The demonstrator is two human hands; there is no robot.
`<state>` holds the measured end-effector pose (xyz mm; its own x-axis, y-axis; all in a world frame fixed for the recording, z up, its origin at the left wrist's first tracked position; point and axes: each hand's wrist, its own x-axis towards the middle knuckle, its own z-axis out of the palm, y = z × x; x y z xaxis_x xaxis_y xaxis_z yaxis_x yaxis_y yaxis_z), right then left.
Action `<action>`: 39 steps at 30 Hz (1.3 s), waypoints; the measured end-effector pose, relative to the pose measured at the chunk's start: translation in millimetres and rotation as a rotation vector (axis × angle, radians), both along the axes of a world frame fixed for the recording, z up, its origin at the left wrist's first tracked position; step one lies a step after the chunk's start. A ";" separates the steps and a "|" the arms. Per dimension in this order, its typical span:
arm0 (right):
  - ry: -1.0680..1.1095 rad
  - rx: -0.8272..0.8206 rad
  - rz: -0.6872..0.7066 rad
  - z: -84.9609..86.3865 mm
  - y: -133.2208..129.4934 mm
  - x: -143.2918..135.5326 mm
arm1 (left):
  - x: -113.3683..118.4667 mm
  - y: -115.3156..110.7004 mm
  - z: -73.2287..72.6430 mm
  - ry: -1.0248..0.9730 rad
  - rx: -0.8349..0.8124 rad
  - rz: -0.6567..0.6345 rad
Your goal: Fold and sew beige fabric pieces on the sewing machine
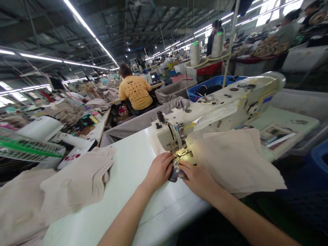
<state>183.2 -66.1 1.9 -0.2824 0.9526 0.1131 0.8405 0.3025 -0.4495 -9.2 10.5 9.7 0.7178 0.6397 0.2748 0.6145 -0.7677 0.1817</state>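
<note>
At the needle end of a cream industrial sewing machine [164,136], both my hands work close together on a small dark grey fabric piece [173,175]. My left hand [159,171] lies to its left, fingers bent and pressing on the piece's edge. From the right, my right hand [198,179] pinches the other side of it, thumb and fingers bent inward. A brass-coloured guide [183,153] sits just beyond my fingertips, lit by the machine's lamp. My fingers partly hide the piece and the needle area.
Beige cut panels [233,160] lie right of the machine; more stacked panels [77,177] lie on the left. A white fan [41,133] with a green-striped guard stands at far left. Thread cones [195,54] rise behind the machine. A person in a yellow shirt [135,90] sits ahead.
</note>
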 end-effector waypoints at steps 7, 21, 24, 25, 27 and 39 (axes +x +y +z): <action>0.052 -0.010 -0.011 5.2 -12.5 12.6 | 15.2 -61.2 5.8 0.120 -0.034 0.051; -0.093 -0.033 0.122 -3.6 -17.4 17.7 | 8.9 -67.6 -10.1 0.143 0.123 0.005; -0.101 -0.053 0.093 -0.2 -8.9 13.6 | 7.0 -55.2 -8.5 0.122 0.108 0.010; -0.103 -0.056 0.082 1.1 -5.1 12.0 | 6.3 -50.0 -7.9 0.116 0.107 0.012; -0.100 -0.050 0.069 3.8 3.2 8.9 | 5.1 -39.2 -6.6 0.110 0.104 0.020; -0.051 -0.024 0.031 12.1 12.7 2.7 | 1.9 3.5 1.8 0.115 0.087 0.011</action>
